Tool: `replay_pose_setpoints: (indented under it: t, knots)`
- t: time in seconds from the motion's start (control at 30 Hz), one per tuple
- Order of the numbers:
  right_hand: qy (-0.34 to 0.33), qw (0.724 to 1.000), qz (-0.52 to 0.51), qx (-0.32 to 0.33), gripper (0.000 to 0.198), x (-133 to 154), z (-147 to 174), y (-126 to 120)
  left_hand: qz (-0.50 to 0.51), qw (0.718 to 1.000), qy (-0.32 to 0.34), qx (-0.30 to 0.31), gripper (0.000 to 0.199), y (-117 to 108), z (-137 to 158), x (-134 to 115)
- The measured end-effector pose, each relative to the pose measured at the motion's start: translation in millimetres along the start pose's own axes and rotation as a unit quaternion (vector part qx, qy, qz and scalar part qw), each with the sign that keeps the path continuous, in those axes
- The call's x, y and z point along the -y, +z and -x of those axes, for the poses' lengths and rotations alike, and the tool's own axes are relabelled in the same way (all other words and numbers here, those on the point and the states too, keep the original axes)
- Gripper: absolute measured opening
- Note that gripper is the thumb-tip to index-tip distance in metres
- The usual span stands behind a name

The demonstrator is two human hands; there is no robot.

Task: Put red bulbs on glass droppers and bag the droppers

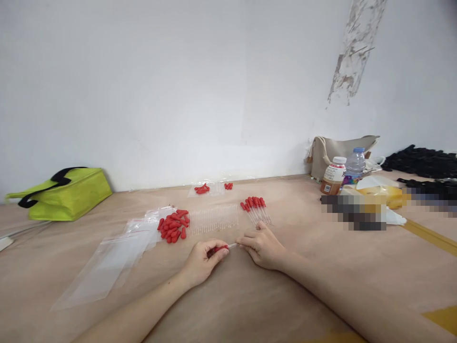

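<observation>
At the table, a left hand curls round a soft-looking red bulb while the right hand, fingertips together, pinches the clear tube between them, likely light, stiff and fragile, best held near the bulb.

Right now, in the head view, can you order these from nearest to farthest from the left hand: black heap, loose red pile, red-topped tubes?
1. Loose red pile: beyond the left hand, leftward.
2. Red-topped tubes: beyond the right hand.
3. Black heap: far right.
</observation>
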State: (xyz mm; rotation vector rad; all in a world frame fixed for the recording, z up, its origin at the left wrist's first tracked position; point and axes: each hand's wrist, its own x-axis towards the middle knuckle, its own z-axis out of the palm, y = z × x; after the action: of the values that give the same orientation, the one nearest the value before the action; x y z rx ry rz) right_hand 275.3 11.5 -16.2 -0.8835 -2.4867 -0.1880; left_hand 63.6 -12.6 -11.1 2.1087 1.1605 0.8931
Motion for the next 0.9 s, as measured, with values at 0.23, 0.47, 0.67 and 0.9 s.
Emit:
replay_pose_setpoints:
  t: [0.23, 0.47, 0.67, 0.9]
  knots:
    - [-0.014, 1.0, 0.023, -0.013, 0.021, 2, 0, 1, -0.075, 0.996, 0.034, -0.03, 0.02, -1, 1, -3]
    - [-0.027, 0.999, 0.039, -0.011, 0.018, 4, 1, 3, -0.112, 0.992, 0.058, -0.022, 0.016, -2, 3, -7]
    - [0.003, 0.999, -0.036, 0.008, 0.017, 15, 2, -1, -0.141, 0.986, 0.091, 0.001, 0.016, -3, 3, -7]
    - [0.02, 0.997, -0.069, 0.032, 0.018, 21, 2, 1, -0.132, 0.982, 0.131, 0.014, 0.016, -3, 4, -3]
